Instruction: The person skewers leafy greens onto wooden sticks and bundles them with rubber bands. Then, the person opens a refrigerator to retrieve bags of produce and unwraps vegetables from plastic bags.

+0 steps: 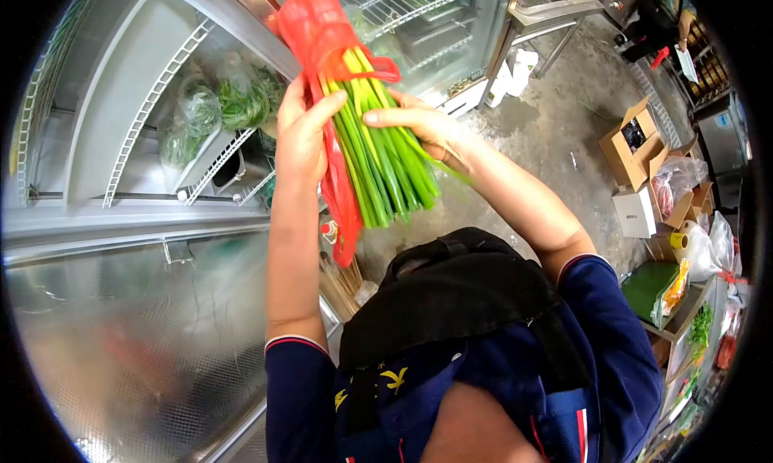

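Note:
Both my hands are closed around a bunch of green stalks, likely scallions [382, 153], with cut ends pointing down toward me. A red plastic bag [318, 32] covers the far end, and a strip of it hangs along the left side. My left hand [304, 129] grips the bunch and the bag from the left, thumb on top. From the right, my right hand [419, 126] wraps the stalks, thumb across them; its other fingers are mostly hidden. The bunch is held in front of an open fridge [129, 101].
Bagged leafy greens [237, 97] sit on the fridge's wire shelves [229, 161]. The metal fridge door [137, 342] is at lower left. Cardboard boxes [632, 145] and a green crate-like object [648, 290] line the right side. Another person's hand [686, 28] shows at top right.

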